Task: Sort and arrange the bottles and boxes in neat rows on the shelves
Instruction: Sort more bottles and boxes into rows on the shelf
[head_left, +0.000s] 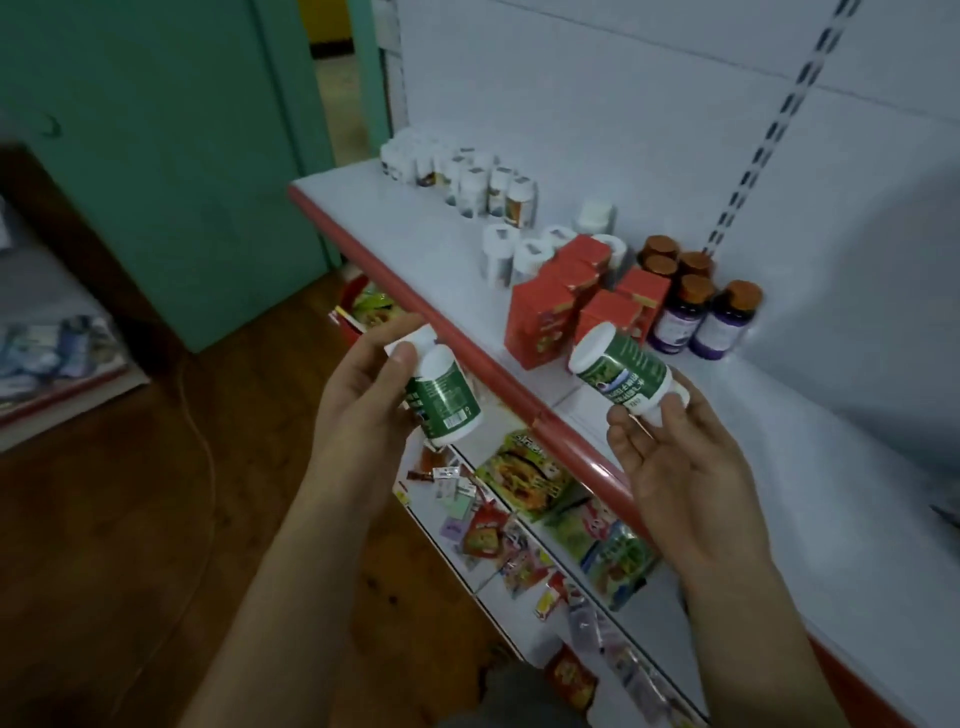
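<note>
**Holding a green bottle in each grip, row not yet begun**

My left grip (358, 400) is clasped round a green bottle (447, 402), thumb on its white top. The bottle hangs tilted just outside the red front edge of the shelf (410, 234), above the packets (524, 480) on the lower shelf. Further in, white bottles (470, 184) stand in loose clusters toward the back wall, and red boxes (563, 304) sit in a tight block mid-shelf. A second green bottle (623, 371) lies almost on its side in the air just in front of the boxes, not touching them, pinched by one end in my right grip (680, 473). Purple bottles (701, 322) with brown caps stand just beside the boxes on the right.

I judge the step to be setting these two down as the start of a green row. I'd turn each upright before lowering, base flat, label out. The bare shelf ahead of the boxes looks the likeliest spot. I'd place the right one first, since it is already over the shelf, then bring the left in beside it, touching and square with the red edge. The boxes look light, so I'd keep my knuckles off them.
</note>
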